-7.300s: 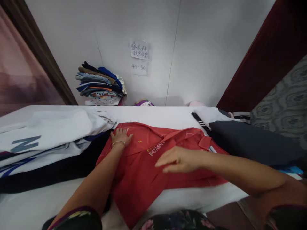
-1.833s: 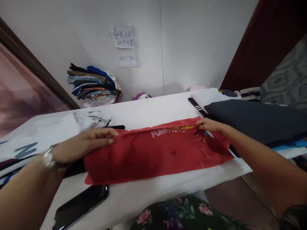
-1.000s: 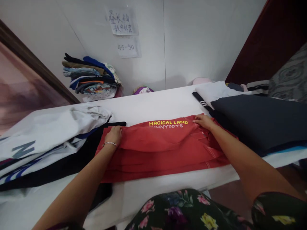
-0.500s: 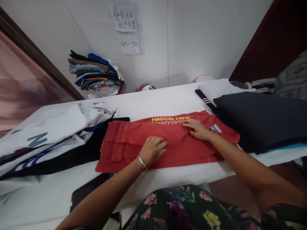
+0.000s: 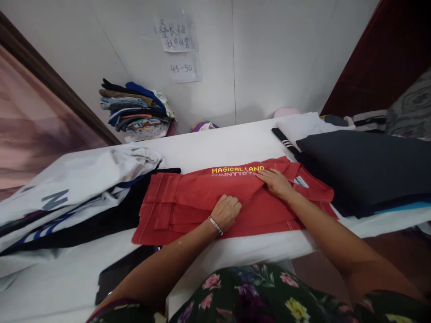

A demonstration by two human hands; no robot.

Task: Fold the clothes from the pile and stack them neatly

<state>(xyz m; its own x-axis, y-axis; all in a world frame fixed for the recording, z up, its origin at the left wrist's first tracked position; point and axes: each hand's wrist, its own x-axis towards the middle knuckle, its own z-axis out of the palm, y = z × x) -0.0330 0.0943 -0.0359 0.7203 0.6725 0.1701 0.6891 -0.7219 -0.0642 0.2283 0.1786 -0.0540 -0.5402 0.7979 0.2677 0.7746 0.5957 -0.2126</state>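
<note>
A red shirt (image 5: 202,193) lies folded lengthwise in front of me, its white-labelled collar to the right and its sleeve folded in at the left. "MAGICAL LAND" is printed in yellow along the far edge. My left hand (image 5: 226,211), with a silver bracelet at the wrist, is closed on the cloth near the middle; the fingertips are hidden beneath it. My right hand (image 5: 276,183) rests palm down beside the print, just left of the collar, with its fingers stretched out on the fabric.
White garments (image 5: 87,179) and black cloth lie at the left of the white table (image 5: 222,146). Dark folded clothes (image 5: 363,166) are piled at the right. Behind is a stack of folded clothes (image 5: 134,107) against the wall. A black flat object (image 5: 121,271) sits near my left forearm.
My left hand has moved right across the shirt, and its fingers have curled closed onto the cloth. My right hand has stayed near the print, its fingers now flatter.
</note>
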